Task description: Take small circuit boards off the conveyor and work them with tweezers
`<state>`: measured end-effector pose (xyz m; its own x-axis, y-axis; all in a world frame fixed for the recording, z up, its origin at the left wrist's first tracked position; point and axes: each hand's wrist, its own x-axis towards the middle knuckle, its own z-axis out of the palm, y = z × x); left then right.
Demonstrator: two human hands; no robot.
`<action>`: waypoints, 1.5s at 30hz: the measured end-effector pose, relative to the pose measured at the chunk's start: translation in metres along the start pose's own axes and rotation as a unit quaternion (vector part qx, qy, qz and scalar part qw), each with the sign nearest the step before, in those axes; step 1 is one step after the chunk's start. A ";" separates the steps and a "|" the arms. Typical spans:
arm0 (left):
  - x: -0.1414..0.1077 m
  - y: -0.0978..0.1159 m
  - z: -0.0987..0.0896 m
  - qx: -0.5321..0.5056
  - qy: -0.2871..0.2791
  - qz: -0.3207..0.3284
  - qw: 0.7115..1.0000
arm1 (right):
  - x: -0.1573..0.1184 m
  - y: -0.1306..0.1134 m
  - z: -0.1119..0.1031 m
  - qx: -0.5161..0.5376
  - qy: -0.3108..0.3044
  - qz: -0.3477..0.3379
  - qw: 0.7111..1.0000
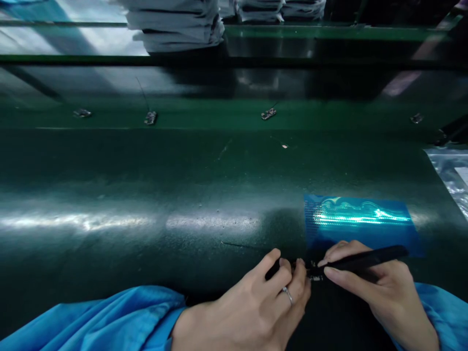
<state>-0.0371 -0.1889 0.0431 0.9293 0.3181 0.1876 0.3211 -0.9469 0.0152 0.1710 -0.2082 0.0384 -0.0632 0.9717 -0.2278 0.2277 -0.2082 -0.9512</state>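
Note:
My left hand point(252, 302), with a ring on one finger, is closed at the near edge of the dark green mat. Its fingertips hold a small circuit board point(316, 278), mostly hidden behind them. A thin black wire point(241, 244) sticks out to the left beyond that hand. In my right hand point(387, 287) is a pair of black tweezers point(369, 258), gripped like a pen between thumb and fingers. The tweezers point left, with their tips at the board; whether they touch it I cannot tell.
Just beyond my right hand lies a blue film sheet point(358, 219) with rows of small dark marks. Small boards point(268, 114) lie spread along the green ledge, some with wires. Stacked grey-white packs point(179, 24) stand on the shelf. A clear plastic bag point(451, 170) lies at right.

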 end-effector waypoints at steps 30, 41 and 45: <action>0.000 0.001 -0.002 -0.001 -0.007 -0.008 1.000 | -0.001 -0.005 0.004 0.017 0.023 0.029 0.999; 0.000 0.000 0.000 -0.013 0.001 -0.007 1.000 | 0.000 -0.004 0.004 0.017 0.025 0.016 0.999; 0.000 -0.001 -0.002 -0.008 -0.002 0.001 1.000 | 0.000 -0.004 0.003 0.000 0.012 0.003 1.000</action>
<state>-0.0376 -0.1876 0.0450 0.9309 0.3159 0.1834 0.3160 -0.9483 0.0297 0.1673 -0.2077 0.0414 -0.0380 0.9728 -0.2287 0.2274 -0.2144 -0.9499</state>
